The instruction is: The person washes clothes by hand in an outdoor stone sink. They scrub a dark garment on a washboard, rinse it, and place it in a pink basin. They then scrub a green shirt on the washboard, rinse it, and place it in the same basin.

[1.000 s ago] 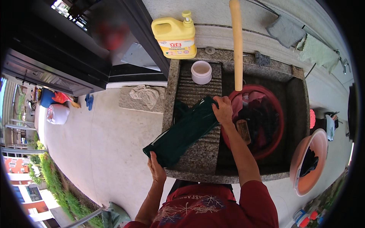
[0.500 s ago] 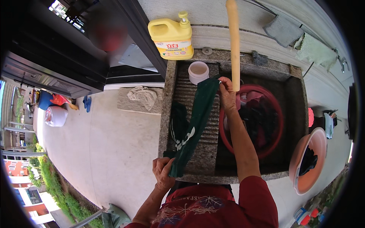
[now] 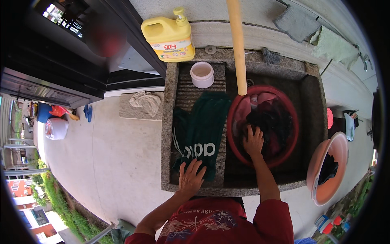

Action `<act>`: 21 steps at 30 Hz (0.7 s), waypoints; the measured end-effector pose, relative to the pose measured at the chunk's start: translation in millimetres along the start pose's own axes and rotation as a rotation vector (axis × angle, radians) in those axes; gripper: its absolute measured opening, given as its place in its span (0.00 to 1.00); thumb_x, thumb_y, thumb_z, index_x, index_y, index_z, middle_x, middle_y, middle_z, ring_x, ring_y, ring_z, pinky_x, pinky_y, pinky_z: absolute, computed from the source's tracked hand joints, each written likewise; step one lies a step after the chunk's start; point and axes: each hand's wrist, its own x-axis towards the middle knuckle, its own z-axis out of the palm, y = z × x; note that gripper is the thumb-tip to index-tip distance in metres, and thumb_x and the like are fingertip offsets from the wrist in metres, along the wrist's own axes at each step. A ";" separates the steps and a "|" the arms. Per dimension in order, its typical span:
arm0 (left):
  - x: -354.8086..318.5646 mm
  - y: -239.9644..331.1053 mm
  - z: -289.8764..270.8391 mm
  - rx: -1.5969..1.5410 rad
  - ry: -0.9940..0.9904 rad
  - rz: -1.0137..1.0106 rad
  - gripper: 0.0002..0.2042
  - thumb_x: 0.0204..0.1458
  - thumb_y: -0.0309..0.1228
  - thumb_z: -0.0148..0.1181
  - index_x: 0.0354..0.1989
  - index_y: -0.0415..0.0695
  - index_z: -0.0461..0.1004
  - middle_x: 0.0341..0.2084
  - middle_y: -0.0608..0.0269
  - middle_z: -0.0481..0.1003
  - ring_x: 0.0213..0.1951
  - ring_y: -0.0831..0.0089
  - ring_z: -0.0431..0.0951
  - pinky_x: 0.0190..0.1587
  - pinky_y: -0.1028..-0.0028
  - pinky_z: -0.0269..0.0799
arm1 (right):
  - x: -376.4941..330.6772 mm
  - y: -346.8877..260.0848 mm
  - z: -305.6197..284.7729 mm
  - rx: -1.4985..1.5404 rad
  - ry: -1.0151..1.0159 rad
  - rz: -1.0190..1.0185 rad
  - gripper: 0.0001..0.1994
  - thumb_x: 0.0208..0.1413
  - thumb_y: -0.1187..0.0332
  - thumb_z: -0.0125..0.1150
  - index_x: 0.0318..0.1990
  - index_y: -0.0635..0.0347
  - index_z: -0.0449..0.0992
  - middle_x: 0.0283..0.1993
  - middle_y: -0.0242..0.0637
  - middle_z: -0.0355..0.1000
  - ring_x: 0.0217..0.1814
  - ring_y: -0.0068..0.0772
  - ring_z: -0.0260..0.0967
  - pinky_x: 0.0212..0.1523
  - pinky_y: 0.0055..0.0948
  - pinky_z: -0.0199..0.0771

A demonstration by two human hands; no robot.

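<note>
A dark green garment (image 3: 207, 118) with white lettering and stripes lies spread over the ribbed washboard (image 3: 220, 173) on the left side of a stone sink. My left hand (image 3: 191, 177) rests open on its near end, fingers apart. In the sink's basin to the right stands a red tub (image 3: 298, 122) of wet dark and pink clothes (image 3: 276, 122). Over the tub's left part is my right hand (image 3: 253, 141), its fingers apart at the edge of the dark cloth and holding nothing that I can see.
Behind the garment sits a small white tub (image 3: 202, 80). A yellow pump jug (image 3: 168, 40) stands beyond the sink's far left corner. One pale wooden pole (image 3: 237, 49) reaches over the sink. At right is an orange-pink basin (image 3: 319, 179) with dark cloth inside.
Both hands have let go of the green garment, which now lies flatter and wider on the washboard. My right hand has moved down into the red tub. The view has shifted slightly.
</note>
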 end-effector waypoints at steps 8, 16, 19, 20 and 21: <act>-5.8 -5.8 11.7 -0.021 0.047 0.048 0.26 0.38 0.29 0.67 0.51 0.50 0.70 0.51 0.62 0.65 0.55 0.66 0.65 0.55 0.55 0.54 | 29.3 -46.2 -35.8 0.559 0.115 -0.107 0.27 0.44 0.65 0.66 0.55 0.44 0.69 0.51 0.45 0.61 0.52 0.52 0.62 0.50 0.44 0.67; -11.0 -8.8 7.0 -0.192 -0.126 0.095 0.19 0.43 0.27 0.63 0.47 0.47 0.73 0.56 0.65 0.66 0.61 0.68 0.62 0.57 0.59 0.56 | 19.4 -138.5 -35.9 0.301 0.170 -0.788 0.29 0.44 0.60 0.67 0.57 0.39 0.68 0.52 0.41 0.59 0.46 0.44 0.62 0.43 0.41 0.69; -10.9 -10.2 14.3 -0.269 -0.091 0.097 0.18 0.47 0.30 0.61 0.49 0.47 0.72 0.57 0.67 0.67 0.60 0.68 0.63 0.58 0.58 0.57 | 111.6 -120.6 -27.6 0.238 0.311 -0.375 0.23 0.45 0.61 0.65 0.52 0.43 0.72 0.50 0.41 0.62 0.47 0.48 0.62 0.40 0.44 0.69; -8.6 -10.2 12.2 -0.275 -0.098 0.109 0.18 0.47 0.30 0.61 0.49 0.47 0.72 0.57 0.67 0.67 0.60 0.69 0.63 0.58 0.58 0.57 | 129.9 -113.6 -22.4 0.285 0.378 -0.314 0.21 0.45 0.61 0.65 0.50 0.43 0.74 0.49 0.42 0.63 0.46 0.48 0.62 0.41 0.44 0.69; -7.1 -9.7 8.2 -0.278 -0.102 0.111 0.18 0.47 0.31 0.61 0.49 0.47 0.72 0.58 0.67 0.66 0.60 0.69 0.63 0.58 0.58 0.57 | 133.2 -114.6 -21.9 0.267 0.354 -0.291 0.21 0.45 0.61 0.65 0.50 0.43 0.74 0.48 0.42 0.63 0.47 0.49 0.62 0.42 0.44 0.69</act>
